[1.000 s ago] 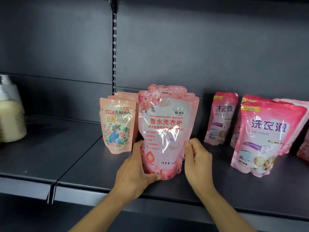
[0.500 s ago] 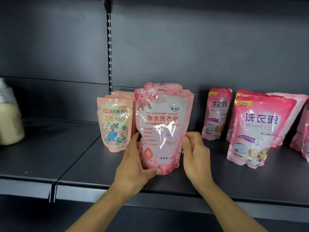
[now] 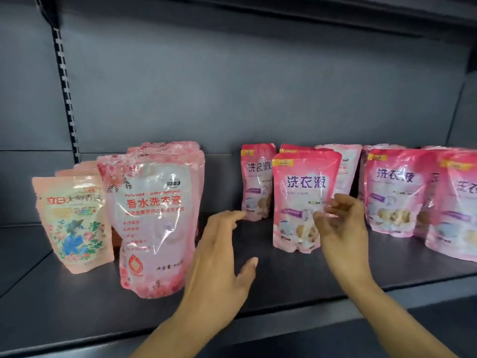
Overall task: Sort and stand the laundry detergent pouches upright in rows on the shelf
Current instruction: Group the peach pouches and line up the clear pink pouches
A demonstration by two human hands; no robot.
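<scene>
Both hands, left (image 3: pixel 219 257) and right (image 3: pixel 340 223), hover open over bare shelf (image 3: pixel 296 277) between pouches.

"NEW" on magenta pouch (image 3: pixel 304 200)

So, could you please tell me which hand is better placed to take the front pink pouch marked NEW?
The right hand: its open fingers already overlap that pouch, while the left hand hovers over bare shelf.

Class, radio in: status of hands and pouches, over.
Left hand open, empty. Right hand open at NEW pouch, not gripping. Rose pouch upright. Path clear.
</scene>
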